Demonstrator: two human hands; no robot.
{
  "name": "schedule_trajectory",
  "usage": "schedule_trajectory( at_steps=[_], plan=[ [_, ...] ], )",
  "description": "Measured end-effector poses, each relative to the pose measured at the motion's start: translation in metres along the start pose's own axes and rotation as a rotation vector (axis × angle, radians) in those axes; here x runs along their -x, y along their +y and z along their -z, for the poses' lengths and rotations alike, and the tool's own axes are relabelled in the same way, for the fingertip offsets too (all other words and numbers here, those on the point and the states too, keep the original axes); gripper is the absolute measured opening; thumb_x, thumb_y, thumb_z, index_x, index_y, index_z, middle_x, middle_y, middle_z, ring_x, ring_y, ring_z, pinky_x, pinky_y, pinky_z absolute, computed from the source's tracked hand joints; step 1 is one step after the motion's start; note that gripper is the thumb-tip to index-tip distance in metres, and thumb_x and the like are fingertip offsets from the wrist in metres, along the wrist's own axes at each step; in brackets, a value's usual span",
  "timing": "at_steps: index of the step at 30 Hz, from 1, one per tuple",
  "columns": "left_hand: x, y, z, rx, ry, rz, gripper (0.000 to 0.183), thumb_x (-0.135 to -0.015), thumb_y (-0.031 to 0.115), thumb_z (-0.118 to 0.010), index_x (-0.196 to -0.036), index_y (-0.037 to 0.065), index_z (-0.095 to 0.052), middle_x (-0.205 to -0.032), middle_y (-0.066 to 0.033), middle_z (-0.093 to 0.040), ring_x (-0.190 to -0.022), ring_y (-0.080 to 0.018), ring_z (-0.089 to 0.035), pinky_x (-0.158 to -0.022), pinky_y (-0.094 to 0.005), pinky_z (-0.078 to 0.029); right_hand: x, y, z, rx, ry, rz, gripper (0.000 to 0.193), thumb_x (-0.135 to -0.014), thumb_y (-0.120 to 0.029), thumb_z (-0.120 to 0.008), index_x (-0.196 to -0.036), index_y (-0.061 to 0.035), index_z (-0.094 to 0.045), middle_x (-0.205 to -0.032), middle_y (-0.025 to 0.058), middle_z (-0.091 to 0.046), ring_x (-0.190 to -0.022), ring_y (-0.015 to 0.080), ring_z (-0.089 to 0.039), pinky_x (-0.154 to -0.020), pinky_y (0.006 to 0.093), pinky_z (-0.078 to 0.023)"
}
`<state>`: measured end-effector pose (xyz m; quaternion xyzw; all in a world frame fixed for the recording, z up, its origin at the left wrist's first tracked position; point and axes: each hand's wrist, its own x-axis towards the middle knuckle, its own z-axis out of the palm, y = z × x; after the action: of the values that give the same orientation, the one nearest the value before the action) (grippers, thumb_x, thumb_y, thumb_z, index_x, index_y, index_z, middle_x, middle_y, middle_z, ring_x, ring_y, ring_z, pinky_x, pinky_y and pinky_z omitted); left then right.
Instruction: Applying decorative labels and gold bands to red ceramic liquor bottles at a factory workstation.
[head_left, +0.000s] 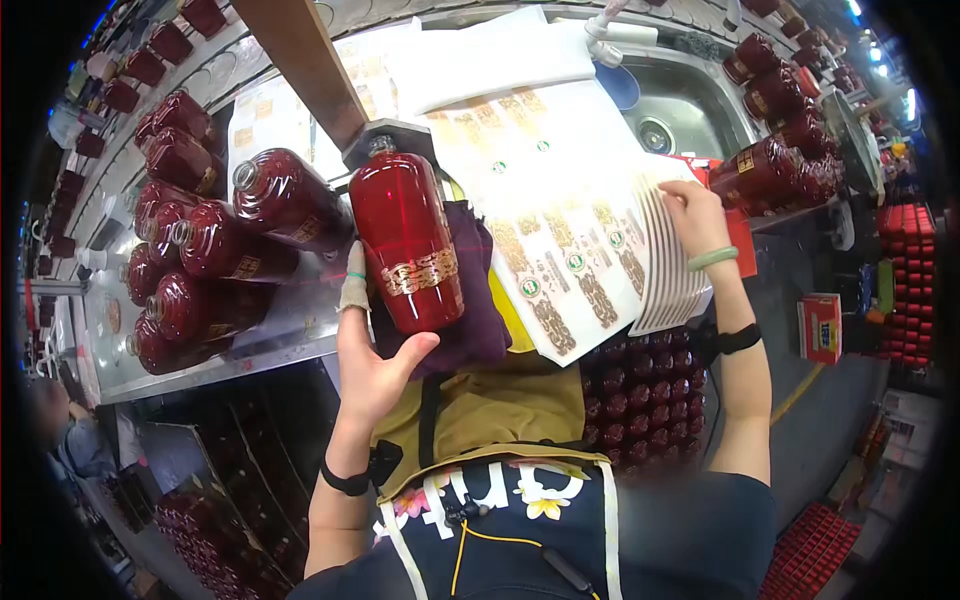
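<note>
A dark red glass bottle (400, 230) with a gold pattern near its base lies tilted on a folded purple cloth (485, 310). Its neck points away, beside a dark metal fitting (425, 150). My left hand (375, 375) is around the bottle's near left side, thumb by the base and a pale covering on one finger. Flat label sheets (555, 215) printed with gold patterns and green round marks spread to the right. At their right edge my right hand (700, 222), wearing a green bangle, has its fingers bent and closed at a striped sheet (665, 260); the thumb is mostly hidden.
Several red bottles (215, 240) crowd the metal table at left; more bottles (770, 170) stand at right. A wooden post (305, 65) rises behind the bottle. A sink (690, 110) lies at back right. Below the table edge stand packed red bottles (645, 400).
</note>
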<state>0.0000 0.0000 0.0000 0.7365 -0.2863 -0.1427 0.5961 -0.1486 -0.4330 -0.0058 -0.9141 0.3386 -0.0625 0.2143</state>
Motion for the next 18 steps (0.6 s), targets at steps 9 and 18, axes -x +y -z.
schedule_trajectory(
  at_steps=[9, 18],
  plan=[
    [0.001, -0.009, -0.001, 0.057, 0.037, 0.001, 0.097, -0.086, 0.018, -0.082, -0.162, -0.006, -0.027, -0.163, -0.0226, -0.039, -0.150, -0.0308, -0.041, -0.124, -0.0414, -0.029, -0.038, 0.007, -0.025, -0.007, 0.101, 0.147, 0.044, -0.087, -0.020, -0.080, -0.130, -0.0131, -0.073, -0.104, 0.0174, -0.063, -0.095, 0.0316, -0.065, -0.088, 0.0399, -0.053],
    [0.006, -0.008, -0.004, 0.077, 0.064, 0.022, 0.099, -0.083, 0.016, -0.084, -0.162, -0.007, -0.028, -0.163, -0.0229, -0.040, -0.149, -0.0306, -0.042, -0.124, -0.0409, -0.030, -0.086, 0.007, -0.012, 0.098, -0.105, 0.175, 0.055, -0.077, -0.041, -0.088, -0.117, -0.0045, -0.077, -0.108, 0.0213, -0.073, -0.106, 0.0351, -0.069, -0.095, 0.0411, -0.053]
  ],
)
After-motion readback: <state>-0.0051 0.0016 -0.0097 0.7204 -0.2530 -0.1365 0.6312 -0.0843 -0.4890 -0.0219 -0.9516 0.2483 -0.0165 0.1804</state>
